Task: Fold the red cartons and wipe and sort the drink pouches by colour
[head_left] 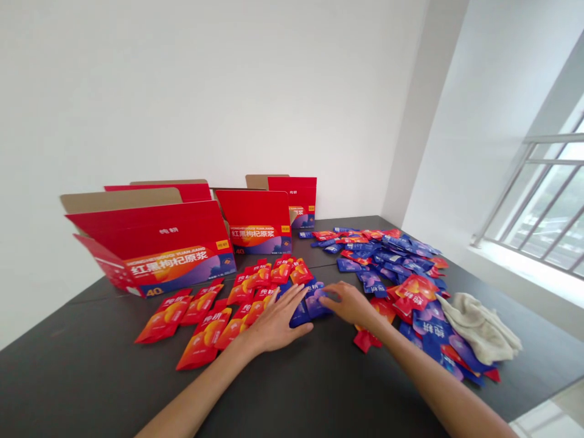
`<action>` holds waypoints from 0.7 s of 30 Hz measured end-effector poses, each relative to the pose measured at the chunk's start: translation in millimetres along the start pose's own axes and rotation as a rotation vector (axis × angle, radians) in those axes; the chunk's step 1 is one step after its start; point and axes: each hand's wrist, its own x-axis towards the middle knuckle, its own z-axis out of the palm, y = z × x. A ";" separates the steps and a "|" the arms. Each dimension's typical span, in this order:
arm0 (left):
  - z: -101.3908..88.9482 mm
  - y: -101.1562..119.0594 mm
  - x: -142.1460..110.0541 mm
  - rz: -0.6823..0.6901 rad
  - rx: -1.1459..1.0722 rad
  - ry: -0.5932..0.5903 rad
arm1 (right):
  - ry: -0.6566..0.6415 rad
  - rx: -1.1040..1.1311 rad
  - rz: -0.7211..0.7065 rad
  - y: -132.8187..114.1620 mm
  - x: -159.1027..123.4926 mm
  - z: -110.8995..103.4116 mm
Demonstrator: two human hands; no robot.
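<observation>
Blue packets sit in the middle of the black table, right by the two hands. The white wall is the biggest thing, standing up behind it all. Next comes the table, flat and dark. Four red boxes stand at the back and on the left with their flaps up (the nearest one has a big 40 on it). On the right is a messy heap of red and blue packets, lying on top of each other every which way. A crumpled whitish cloth lies on the near right part of the heap.

The left hand is stretched out flat, with its thumb off to the side and its finger ends over the blue packets. The right hand is curled, and its finger ends are at the right edge of the same blue packets. I cannot tell if it is pinching one.

Red packets lie to the left of the blue ones, in slanting rows in front of the boxes (they have orange round shapes on them). Some of them lie close together or overlap, and the left hand covers a bit of them.
</observation>
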 end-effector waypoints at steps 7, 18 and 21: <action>-8.2 16.2 -43.5 0.053 -0.073 -0.036 | 0.086 -0.133 0.543 81.7 31.4 -15.1; -9.6 19.3 -62.0 -0.015 -0.081 0.020 | -0.075 0.081 0.407 92.0 33.9 -25.3; -12.0 19.2 -67.3 -0.082 -0.084 0.077 | -0.080 0.177 0.226 80.6 25.1 -51.5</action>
